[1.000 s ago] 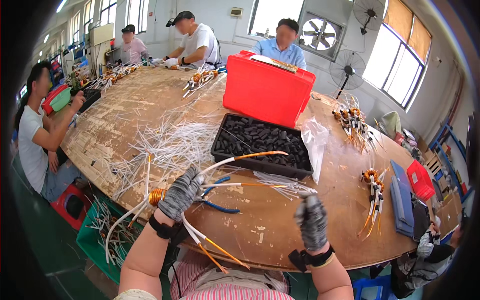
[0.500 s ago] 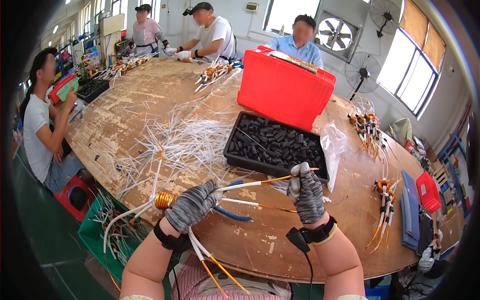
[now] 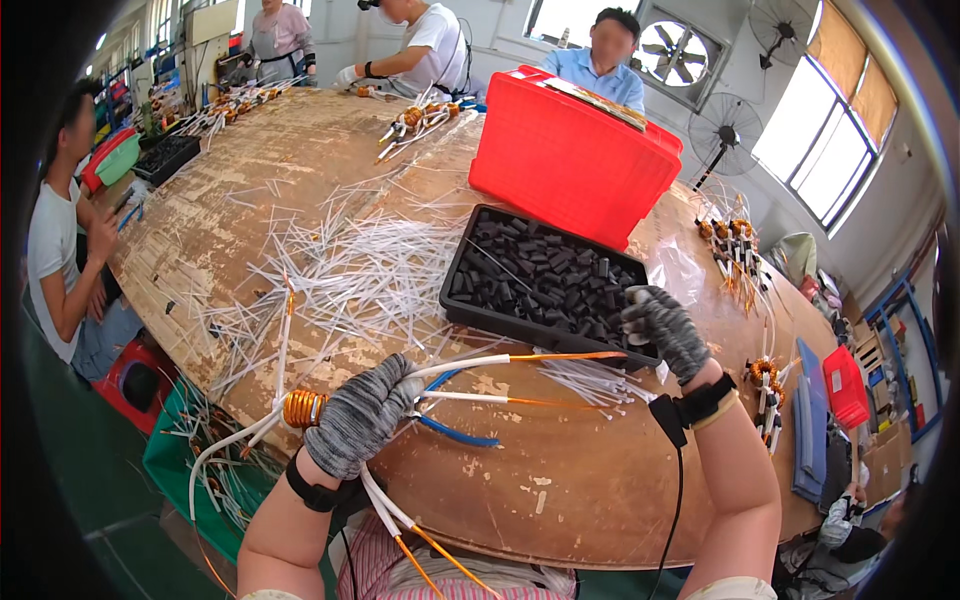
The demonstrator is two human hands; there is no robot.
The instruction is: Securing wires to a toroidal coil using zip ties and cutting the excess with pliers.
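Several white-sleeved wires (image 3: 462, 365) clenched in left hand (image 3: 358, 418), copper coil (image 3: 304, 409) left of grip; right hand (image 3: 668, 333) at black tray (image 3: 510, 325), can't tell if pinching.

Rough, worn wooden table (image 3: 500, 500), glossy copper-coloured metal coil (image 3: 303, 408), smooth red plastic bin (image 3: 570, 160), matt knitted cloth gloves (image 3: 355, 420)

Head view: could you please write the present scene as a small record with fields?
Left hand: gloved, closed on white-sleeved leads of a copper coil
Right hand: gloved, at the right end of a black tray; contact unclear
Tray contents: many short black pieces
Beyond tray: red box
Left of tray: scattered white strips
Beside left hand: blue-handled tool on the table
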